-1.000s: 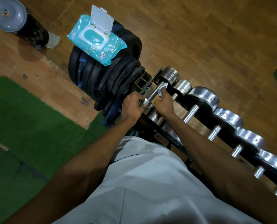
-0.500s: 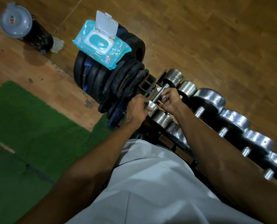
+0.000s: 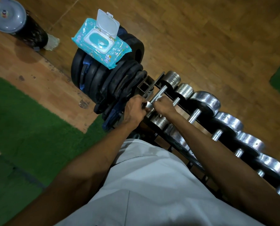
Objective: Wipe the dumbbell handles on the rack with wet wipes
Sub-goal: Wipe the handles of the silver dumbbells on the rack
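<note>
left hand (image 3: pixel 134 110) grips the dumbbell (image 3: pixel 158 95) end — right hand (image 3: pixel 164 106) clenches wipe (image 3: pixel 158 99) on its handle.

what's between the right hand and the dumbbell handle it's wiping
Only the wet wipe: the right hand grips the first dumbbell's handle through it. Nothing else visible intervenes; the left hand holds the near end.

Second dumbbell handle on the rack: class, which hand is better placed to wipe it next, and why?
Right. The right hand holds the wet wipe and lies beside the second dumbbell handle; the left hand grips the first dumbbell's near end, farther away.
</note>
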Demonstrator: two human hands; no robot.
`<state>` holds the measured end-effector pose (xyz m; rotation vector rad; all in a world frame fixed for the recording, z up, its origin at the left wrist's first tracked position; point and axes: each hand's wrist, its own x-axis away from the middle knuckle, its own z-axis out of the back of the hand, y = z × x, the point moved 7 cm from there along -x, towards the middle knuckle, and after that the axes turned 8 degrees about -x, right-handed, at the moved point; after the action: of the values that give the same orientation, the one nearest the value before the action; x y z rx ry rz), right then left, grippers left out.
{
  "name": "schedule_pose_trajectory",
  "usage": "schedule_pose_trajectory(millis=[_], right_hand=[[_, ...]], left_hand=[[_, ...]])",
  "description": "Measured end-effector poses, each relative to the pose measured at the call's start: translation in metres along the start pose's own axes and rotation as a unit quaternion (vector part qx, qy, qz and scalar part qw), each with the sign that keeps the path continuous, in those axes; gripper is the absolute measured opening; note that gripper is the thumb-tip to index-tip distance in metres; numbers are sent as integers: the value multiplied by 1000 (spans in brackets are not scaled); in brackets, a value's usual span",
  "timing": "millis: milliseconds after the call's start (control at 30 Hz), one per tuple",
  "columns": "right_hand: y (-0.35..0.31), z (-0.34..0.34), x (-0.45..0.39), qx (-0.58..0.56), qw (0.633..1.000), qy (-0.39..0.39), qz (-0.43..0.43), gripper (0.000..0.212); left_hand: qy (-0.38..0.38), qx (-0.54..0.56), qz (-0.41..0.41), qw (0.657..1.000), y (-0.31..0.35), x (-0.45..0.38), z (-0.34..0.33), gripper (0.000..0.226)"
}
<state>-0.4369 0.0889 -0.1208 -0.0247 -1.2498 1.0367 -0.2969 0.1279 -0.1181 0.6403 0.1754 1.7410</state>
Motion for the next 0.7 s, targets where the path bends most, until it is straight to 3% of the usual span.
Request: schedule_pose_trajectory(millis=[33,100,200,300,400,600,633,700], right_hand=[[-3,0,4,32,999,14,28,3],[-7,0,12,140,983,49,113,17],[-9,-12,16,317,919,37,233,43],[-7,-12,5,410,881,-12,235,62],[-13,3,-13,513,834,-10,204,67],[-22,43,-40,554,822,52,120,77],[-24,39,-41,553,822,43,128,76],[-21,20,-43,480,865,-41,143,61]], left_hand=[[-2,-2,3,1000,-1,0,0,40],[-2,-2,6,1000,-1,0,0,38],[1,11,6,1000,-2,1,1,31],[13,29,7,999,-2,3,2,29],[14,46,5,999,1,4,3,34],[5,40,-1,999,1,4,4,35],[7,39,0,999,1,4,4,33],[11,41,2,999,0,4,5,30]])
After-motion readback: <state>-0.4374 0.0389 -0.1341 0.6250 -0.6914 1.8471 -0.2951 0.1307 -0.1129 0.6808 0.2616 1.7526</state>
